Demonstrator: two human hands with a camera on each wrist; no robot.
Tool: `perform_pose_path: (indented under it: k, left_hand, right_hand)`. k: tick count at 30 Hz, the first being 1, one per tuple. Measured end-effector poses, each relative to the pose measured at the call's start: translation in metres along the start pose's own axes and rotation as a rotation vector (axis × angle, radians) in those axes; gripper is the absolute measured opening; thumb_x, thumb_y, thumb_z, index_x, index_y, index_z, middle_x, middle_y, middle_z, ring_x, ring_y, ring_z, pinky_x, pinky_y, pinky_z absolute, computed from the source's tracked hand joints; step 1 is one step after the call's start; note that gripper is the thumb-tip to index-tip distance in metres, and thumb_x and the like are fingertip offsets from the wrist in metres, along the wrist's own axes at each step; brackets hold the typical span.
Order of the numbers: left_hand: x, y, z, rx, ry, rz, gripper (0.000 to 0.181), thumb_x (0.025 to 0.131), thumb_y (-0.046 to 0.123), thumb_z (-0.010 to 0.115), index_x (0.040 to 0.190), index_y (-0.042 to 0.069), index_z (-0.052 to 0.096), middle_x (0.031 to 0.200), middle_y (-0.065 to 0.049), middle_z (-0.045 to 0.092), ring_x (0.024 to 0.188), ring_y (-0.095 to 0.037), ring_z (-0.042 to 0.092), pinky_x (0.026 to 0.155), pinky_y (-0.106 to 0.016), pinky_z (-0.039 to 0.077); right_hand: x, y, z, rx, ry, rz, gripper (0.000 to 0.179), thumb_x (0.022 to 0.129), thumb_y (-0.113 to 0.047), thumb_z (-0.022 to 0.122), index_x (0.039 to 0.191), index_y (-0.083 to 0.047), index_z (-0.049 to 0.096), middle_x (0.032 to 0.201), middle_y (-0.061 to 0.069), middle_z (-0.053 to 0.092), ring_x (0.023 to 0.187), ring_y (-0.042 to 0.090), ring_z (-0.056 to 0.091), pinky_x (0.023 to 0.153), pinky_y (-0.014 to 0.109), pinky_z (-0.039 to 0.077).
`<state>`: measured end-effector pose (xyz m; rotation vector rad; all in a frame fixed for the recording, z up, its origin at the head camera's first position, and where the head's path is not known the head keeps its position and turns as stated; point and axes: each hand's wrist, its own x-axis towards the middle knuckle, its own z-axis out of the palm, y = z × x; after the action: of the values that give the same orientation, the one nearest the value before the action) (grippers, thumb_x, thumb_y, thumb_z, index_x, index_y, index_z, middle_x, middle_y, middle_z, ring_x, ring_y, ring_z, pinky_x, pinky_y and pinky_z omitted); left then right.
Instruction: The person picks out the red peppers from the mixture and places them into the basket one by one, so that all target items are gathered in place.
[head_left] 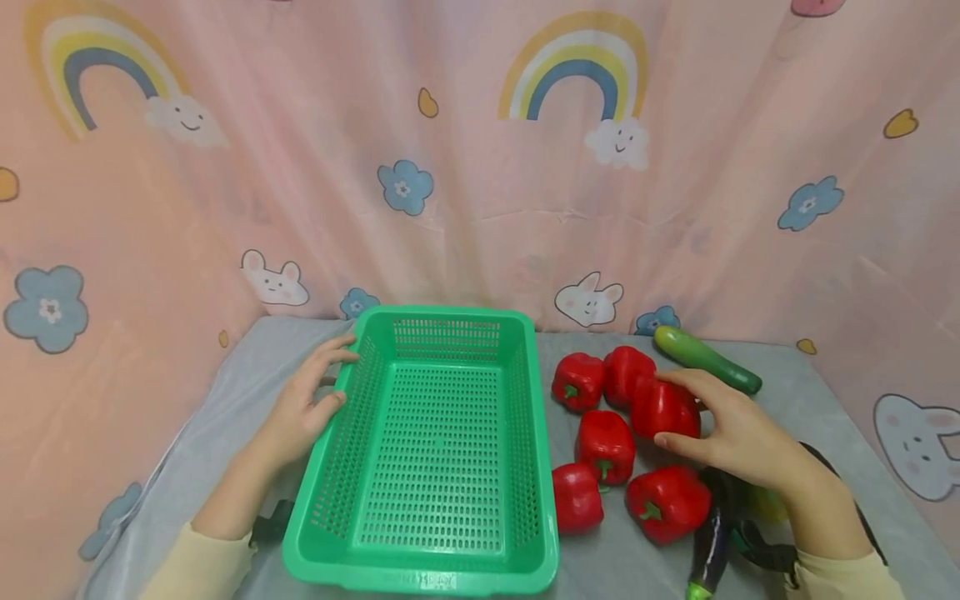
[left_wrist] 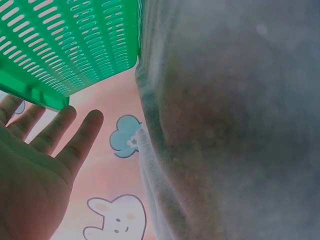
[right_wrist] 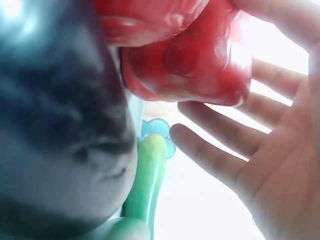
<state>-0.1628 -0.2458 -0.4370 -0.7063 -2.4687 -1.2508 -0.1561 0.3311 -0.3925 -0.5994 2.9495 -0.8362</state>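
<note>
A green perforated plastic basket (head_left: pixel 420 581) stands in the middle. My left hand (head_left: pixel 303 404) is at its left rim, its fingertips resting there. In the left wrist view those fingers (left_wrist: pixel 80 145) look straight and spread below the basket side (left_wrist: pixel 95 42). On the right, my right hand (head_left: pixel 723 425) holds a red bell pepper (head_left: pixel 663 408), thumb in front and fingers behind. The right wrist view shows the pepper (right_wrist: pixel 195 65) between thumb and fingers, some fingertips hidden behind it. More red bell peppers (head_left: pixel 606 446) lie close around it.
A green cucumber (head_left: pixel 708 358) lies at the back right. A dark eggplant (head_left: pixel 712 533) is beneath the right forearm, with a green vegetable (head_left: pixel 765 502) partly hidden beside it. Grey cloth (head_left: pixel 247 367) covers the table. A pink patterned curtain (head_left: pixel 480 250) hangs behind.
</note>
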Motion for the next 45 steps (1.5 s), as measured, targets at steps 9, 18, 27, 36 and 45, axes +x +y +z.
perform_pose_path:
  k: [9, 18, 27, 36, 45]
  left_hand:
    - [0.0, -0.001, 0.0, 0.011, -0.007, 0.002, 0.052, 0.095, -0.008, 0.056, 0.146, 0.0, 0.057, 0.17, -0.014, 0.042, 0.153, -0.038, 0.044, 0.104, -0.06, 0.052]
    - [0.001, -0.001, -0.002, 0.016, -0.003, 0.003, 0.05, 0.094, -0.007, 0.056, 0.144, -0.001, 0.059, 0.17, -0.014, 0.043, 0.154, -0.039, 0.043, 0.106, -0.059, 0.051]
    - [0.001, 0.0, -0.002, 0.036, -0.008, 0.0, 0.05, 0.095, -0.007, 0.056, 0.145, -0.002, 0.058, 0.17, -0.015, 0.042, 0.154, -0.038, 0.043, 0.108, -0.053, 0.051]
    - [0.001, 0.001, -0.001, 0.031, -0.019, 0.004, 0.048, 0.097, -0.006, 0.055, 0.145, -0.002, 0.057, 0.17, -0.016, 0.042, 0.154, -0.039, 0.042, 0.109, -0.061, 0.048]
    - [0.001, -0.001, -0.001, 0.018, -0.009, 0.009, 0.047, 0.097, -0.004, 0.055, 0.144, -0.003, 0.058, 0.17, -0.017, 0.043, 0.155, -0.041, 0.041, 0.109, -0.065, 0.048]
  right_hand:
    - [0.001, -0.004, -0.002, -0.017, 0.022, 0.001, 0.086, 0.084, -0.036, 0.095, 0.154, -0.007, 0.054, 0.138, 0.018, 0.064, 0.118, 0.041, 0.061, 0.07, 0.047, 0.067]
    - [0.012, -0.021, -0.015, -0.087, 0.113, -0.106, 0.087, 0.08, -0.031, 0.096, 0.152, -0.003, 0.055, 0.141, 0.022, 0.064, 0.116, 0.044, 0.065, 0.072, 0.057, 0.066]
    - [0.026, -0.037, -0.027, -0.137, 0.115, -0.146, 0.082, 0.085, -0.032, 0.092, 0.152, -0.002, 0.056, 0.138, 0.021, 0.067, 0.113, 0.04, 0.067, 0.074, 0.056, 0.066]
    - [0.034, -0.051, -0.027, -0.121, 0.102, -0.14, 0.078, 0.087, -0.033, 0.091, 0.15, -0.001, 0.057, 0.128, 0.016, 0.071, 0.107, 0.034, 0.068, 0.073, 0.049, 0.066]
    - [0.046, -0.063, -0.017, -0.098, 0.142, -0.226, 0.076, 0.087, -0.027, 0.09, 0.15, -0.002, 0.058, 0.13, 0.014, 0.071, 0.108, 0.031, 0.068, 0.076, 0.051, 0.066]
